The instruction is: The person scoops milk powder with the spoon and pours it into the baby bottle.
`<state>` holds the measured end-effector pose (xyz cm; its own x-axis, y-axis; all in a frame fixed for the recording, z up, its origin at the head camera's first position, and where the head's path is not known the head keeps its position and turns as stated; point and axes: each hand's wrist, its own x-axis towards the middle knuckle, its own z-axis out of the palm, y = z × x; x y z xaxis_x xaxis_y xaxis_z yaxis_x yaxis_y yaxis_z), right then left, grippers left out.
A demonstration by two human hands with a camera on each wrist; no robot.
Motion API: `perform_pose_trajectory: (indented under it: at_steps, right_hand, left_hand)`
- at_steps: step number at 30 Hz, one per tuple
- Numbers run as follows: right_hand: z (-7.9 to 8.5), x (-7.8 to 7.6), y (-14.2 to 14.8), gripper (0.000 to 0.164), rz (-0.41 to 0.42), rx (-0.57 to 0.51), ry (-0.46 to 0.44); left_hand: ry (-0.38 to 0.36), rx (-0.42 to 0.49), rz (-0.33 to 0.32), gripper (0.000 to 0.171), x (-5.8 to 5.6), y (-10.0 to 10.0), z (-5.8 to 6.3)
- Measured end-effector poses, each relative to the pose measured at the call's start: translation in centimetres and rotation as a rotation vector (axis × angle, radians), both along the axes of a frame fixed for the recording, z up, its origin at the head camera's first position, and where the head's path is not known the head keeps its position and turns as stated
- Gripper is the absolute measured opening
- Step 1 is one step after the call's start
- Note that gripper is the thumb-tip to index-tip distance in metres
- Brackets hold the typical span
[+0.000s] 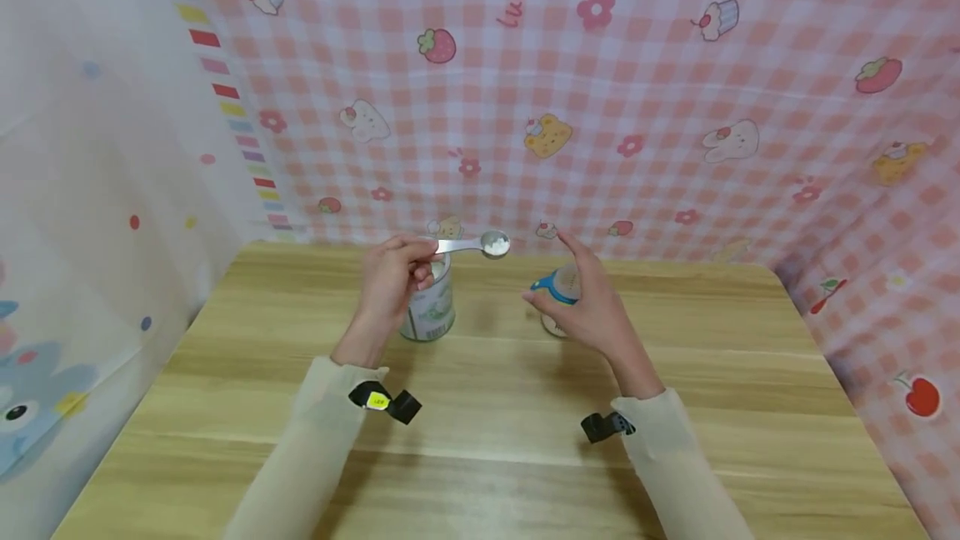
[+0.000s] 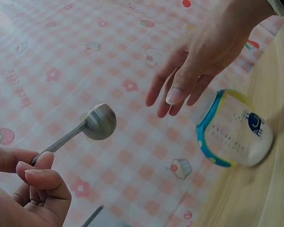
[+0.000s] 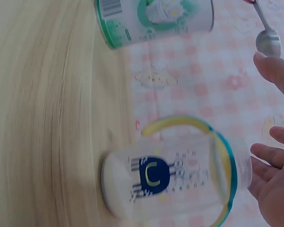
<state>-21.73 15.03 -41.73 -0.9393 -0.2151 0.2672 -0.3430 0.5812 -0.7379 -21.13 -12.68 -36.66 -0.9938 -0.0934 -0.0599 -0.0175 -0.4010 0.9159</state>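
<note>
My left hand pinches the handle of a metal measuring spoon between thumb and fingers. White powder lies in the spoon's bowl, held level above the table between a can and a baby bottle. The can, white and green with a barcode, stands partly hidden behind the left hand. Upright to its right, the clear bottle has a blue collar, yellow handles and something white at its base. My right hand hovers by the bottle's top, fingers spread and holding nothing; in the head view it partly covers the bottle.
A wood-grain table carries the can and bottle near its back edge. Behind it hangs a pink checked cloth with printed strawberries and flowers. A pale printed cloth hangs on the left. Both wrists wear black camera straps.
</note>
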Motion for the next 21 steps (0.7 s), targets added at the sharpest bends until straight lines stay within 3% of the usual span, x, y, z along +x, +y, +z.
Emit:
perform_pose_trajectory:
  at_steps: [7,16,21]
  right_hand:
    - [-0.7,-0.2,2.7,0.096,-0.074,0.003,-0.043]
    - [-2.9,-0.9,3.9,0.096,-0.032,-0.089,-0.106]
    - [-4.0,-1.1,4.6,0.094,-0.034,-0.143,-0.146]
  left_hand:
    - [0.014,-0.018,-0.019,0.021,-0.4,2.6,0.0]
    - [-0.015,-0.063,-0.013,0.007,-0.9,4.7,-0.6]
    - [-0.018,-0.086,-0.003,0.011,-1.3,6.1,-1.1]
